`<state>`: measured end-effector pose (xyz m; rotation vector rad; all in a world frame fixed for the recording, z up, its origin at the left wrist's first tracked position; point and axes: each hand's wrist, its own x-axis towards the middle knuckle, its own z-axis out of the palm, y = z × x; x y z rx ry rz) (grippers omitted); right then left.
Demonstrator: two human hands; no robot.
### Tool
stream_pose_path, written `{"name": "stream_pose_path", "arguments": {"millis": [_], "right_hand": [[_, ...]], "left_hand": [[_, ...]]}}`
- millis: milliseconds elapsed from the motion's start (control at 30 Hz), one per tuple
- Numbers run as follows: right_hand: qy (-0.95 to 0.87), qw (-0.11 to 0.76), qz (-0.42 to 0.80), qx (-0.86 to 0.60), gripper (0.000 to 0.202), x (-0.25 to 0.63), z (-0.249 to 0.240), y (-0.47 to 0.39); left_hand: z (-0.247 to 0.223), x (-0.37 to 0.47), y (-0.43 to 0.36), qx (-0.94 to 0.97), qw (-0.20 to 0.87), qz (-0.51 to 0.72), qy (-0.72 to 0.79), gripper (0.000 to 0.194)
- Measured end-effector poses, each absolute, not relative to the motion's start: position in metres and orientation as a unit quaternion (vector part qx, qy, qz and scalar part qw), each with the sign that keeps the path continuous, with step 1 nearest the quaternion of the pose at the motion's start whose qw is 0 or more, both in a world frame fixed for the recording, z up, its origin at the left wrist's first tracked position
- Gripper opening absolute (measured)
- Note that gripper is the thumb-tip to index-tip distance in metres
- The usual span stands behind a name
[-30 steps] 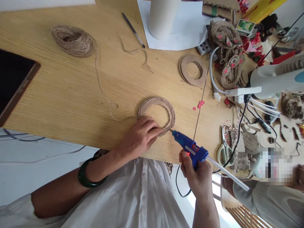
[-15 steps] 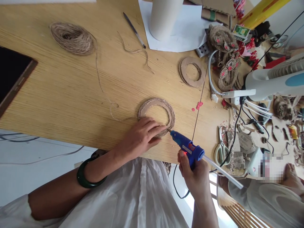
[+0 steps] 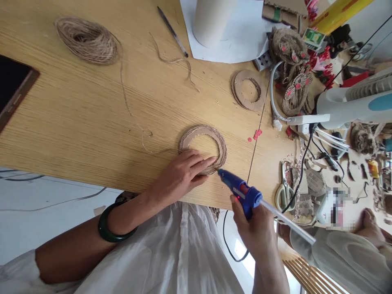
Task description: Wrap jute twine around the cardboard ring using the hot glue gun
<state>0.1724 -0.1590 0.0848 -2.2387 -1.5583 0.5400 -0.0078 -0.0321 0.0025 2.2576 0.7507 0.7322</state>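
My left hand (image 3: 185, 173) grips the near side of a cardboard ring (image 3: 199, 131), which lies flat on the table with brown twine wound round its outer edge. The fingers hide part of the ring. My right hand (image 3: 254, 228) is wrapped round a blue hot glue gun (image 3: 241, 192) with a small red light on. A long clear glue stick (image 3: 290, 222) juts from its back end. The nozzle touches or nearly touches the ring's near right edge. From the ring's left side the twine (image 3: 124, 87) runs in a loose line to a twine ball (image 3: 87, 41).
A stack of cardboard rings (image 3: 249, 90) lies beyond, near red paper dots (image 3: 257, 134). Scissors (image 3: 285, 192), cables and a white fan-like appliance (image 3: 355, 100) crowd the right. A pen (image 3: 173, 32), white cylinder (image 3: 211, 20) and dark tablet (image 3: 14, 85) are also here. Another person sits at right.
The glue gun has shifted slightly, its nozzle still by the ring's near right edge. My left hand stays on the ring. The view has moved a little.
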Motion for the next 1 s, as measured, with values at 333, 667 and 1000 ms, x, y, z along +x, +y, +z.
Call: {"name": "stream_pose_path", "arguments": {"millis": [333,667,1000], "right_hand": [[-0.526,0.185,0.208,-0.804,0.036,0.174,0.085,-0.16],[-0.403,0.248,0.307,-0.826,0.041,0.178,0.081,-0.167],[-0.382,0.259,0.324,-0.826,0.044,0.176,0.07,-0.171]], "left_hand": [[-0.002,-0.008,-0.033,0.862,0.306,0.284,0.289,0.051],[0.005,-0.007,-0.03,0.871,0.292,0.291,0.268,0.016],[0.004,-0.005,-0.031,0.887,0.247,0.288,0.262,0.019]]}}
